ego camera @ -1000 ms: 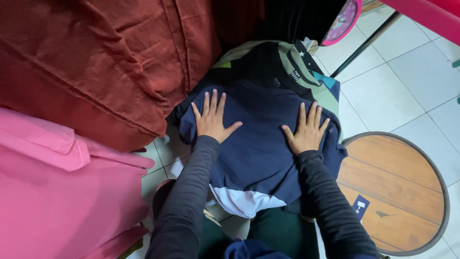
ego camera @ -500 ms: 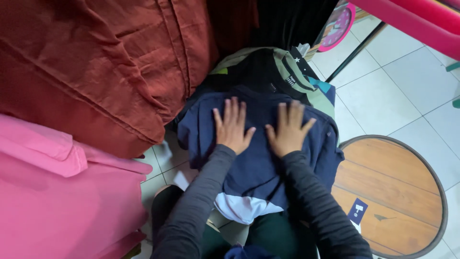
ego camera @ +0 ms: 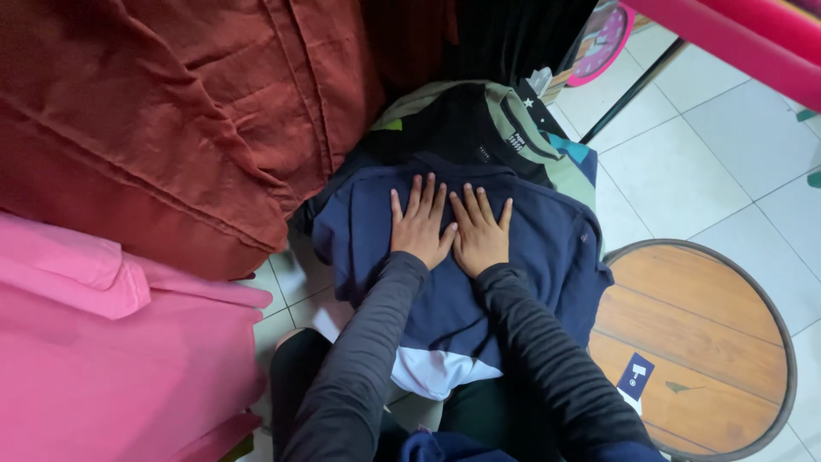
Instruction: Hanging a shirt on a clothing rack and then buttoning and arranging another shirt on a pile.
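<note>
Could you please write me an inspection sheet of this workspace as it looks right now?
Surface: white tiled floor; the clothes lie in a pile low in front of the person.
Job's things: navy garment spread on top of the pile, a white piece showing at its near edge.
Clutter: black and olive garments under the navy one; small dark card on the round wooden board.
Grippers: left hand and right hand both flat, fingers spread, side by side on the navy garment, gripping nothing.
Cables: nothing seen.
Surroundings: rust-red cloth and pink cloth at the left; pink round clock at the top; pink bar at upper right.
</note>
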